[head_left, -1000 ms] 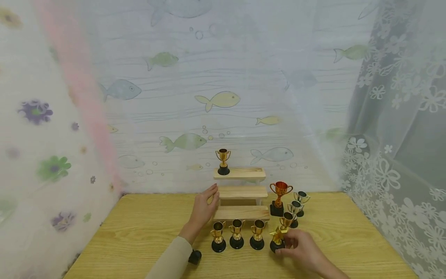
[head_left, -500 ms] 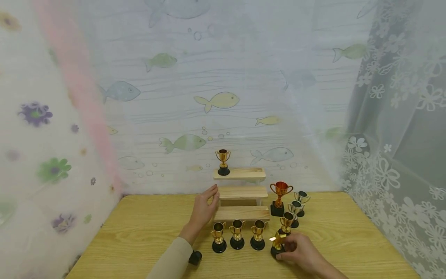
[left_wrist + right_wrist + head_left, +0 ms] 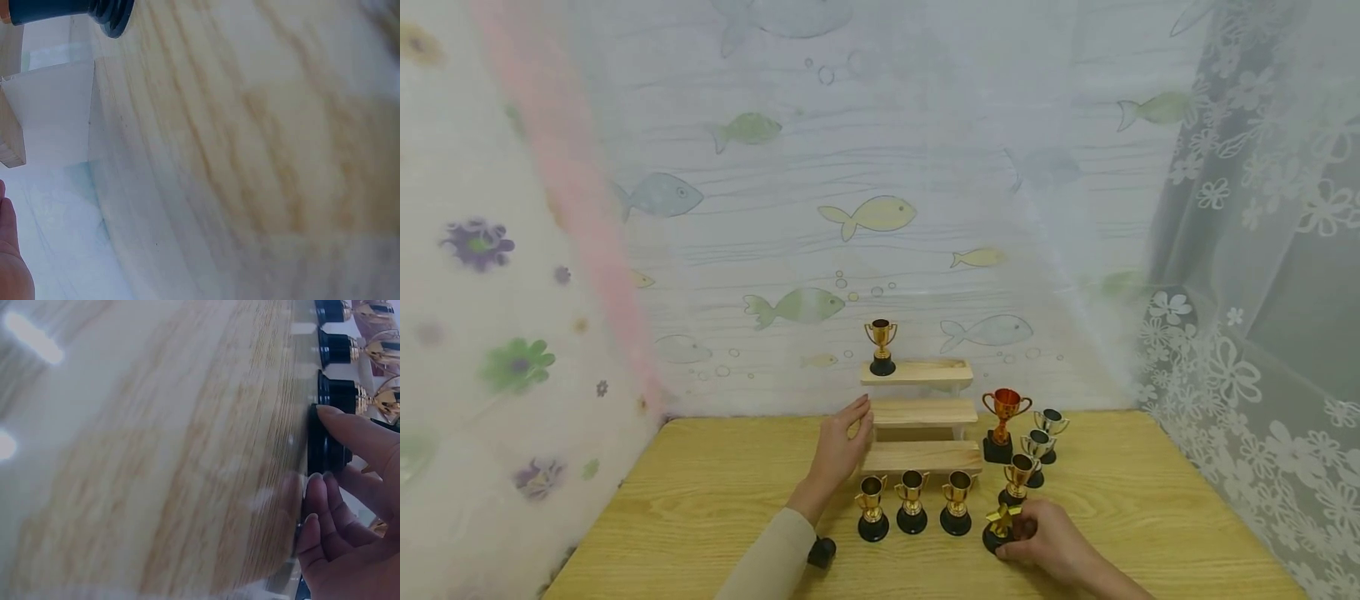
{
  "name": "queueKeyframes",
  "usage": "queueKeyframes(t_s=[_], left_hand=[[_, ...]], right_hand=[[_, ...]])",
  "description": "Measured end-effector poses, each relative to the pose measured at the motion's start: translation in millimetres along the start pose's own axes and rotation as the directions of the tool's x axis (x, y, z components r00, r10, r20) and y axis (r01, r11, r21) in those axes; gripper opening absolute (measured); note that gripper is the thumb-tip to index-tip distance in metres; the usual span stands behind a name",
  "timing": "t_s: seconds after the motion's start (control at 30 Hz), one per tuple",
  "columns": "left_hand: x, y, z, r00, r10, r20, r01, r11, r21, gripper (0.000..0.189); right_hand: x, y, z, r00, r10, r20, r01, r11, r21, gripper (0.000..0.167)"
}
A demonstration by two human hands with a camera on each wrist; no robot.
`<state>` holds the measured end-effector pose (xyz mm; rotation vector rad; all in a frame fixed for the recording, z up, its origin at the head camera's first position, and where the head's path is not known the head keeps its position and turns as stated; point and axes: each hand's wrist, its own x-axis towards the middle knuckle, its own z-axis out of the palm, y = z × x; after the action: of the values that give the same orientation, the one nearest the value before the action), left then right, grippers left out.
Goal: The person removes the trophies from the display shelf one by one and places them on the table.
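Observation:
At the table's right front, my right hand [image 3: 1047,537] pinches the black base of a gold star trophy [image 3: 1001,522] between thumb and fingers. In the right wrist view that base [image 3: 325,447] sits at the table surface, the thumb on one side and fingers on the other. My left hand [image 3: 841,446], its fingers fairly straight, rests against the left side of a three-step wooden display stand [image 3: 922,456]. One small gold trophy cup [image 3: 881,336] stands on the top step, at its left end. A row of three gold cups [image 3: 912,497] stands in front of the stand.
Right of the stand are a red-and-gold cup [image 3: 1002,425], silver cups [image 3: 1039,445] and another gold cup [image 3: 1020,475], close behind the star trophy. A black base [image 3: 822,552] shows beside the left sleeve [image 3: 771,554]. A fish-print curtain [image 3: 880,150] hangs behind the table [image 3: 700,500].
The star trophy has turned on its base and shifted slightly toward me in my right hand. My left hand stays against the stand.

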<state>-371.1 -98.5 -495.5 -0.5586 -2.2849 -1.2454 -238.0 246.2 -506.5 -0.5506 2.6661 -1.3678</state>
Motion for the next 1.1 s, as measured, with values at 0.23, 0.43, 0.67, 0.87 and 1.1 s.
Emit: queueKeyframes(t_s=[0.23,0.43,0.67,0.87,1.1], left_hand=[[0.9,0.6,-0.2,1.0,0.0,-0.008,0.0,1.0,0.009,0.036],[1.7,-0.6,-0.1,1.0,0.011,-0.008,-0.01,1.0,0.01,0.036],[1.2,-2.2,0.7,1.0,0.016,-0.009,-0.016,1.0,0.007,0.036],[0.6,-2.4,1.2,1.0,0.016,-0.006,-0.016,1.0,0.013,0.037],[0.2,-2.3,1.2,1.0,0.024,-0.013,-0.024,1.0,0.01,0.036]], right_hand=[[0.6,-0.4,-0.2,1.0,-0.022,0.009,0.022,1.0,0.003,0.022],[1.1,-0.5,-1.4,0.998,-0.056,0.021,0.057,0.998,-0.015,0.027],[-3.5,-4.5,-6.5,0.998,-0.018,0.053,0.017,1.0,0.014,0.031],[-10.2,-10.1,-17.3,0.998,0.027,0.056,-0.028,1.0,0.002,0.059],[-15.0,-21.5,-33.6,0.999,0.017,0.047,-0.014,0.998,-0.062,0.056]])
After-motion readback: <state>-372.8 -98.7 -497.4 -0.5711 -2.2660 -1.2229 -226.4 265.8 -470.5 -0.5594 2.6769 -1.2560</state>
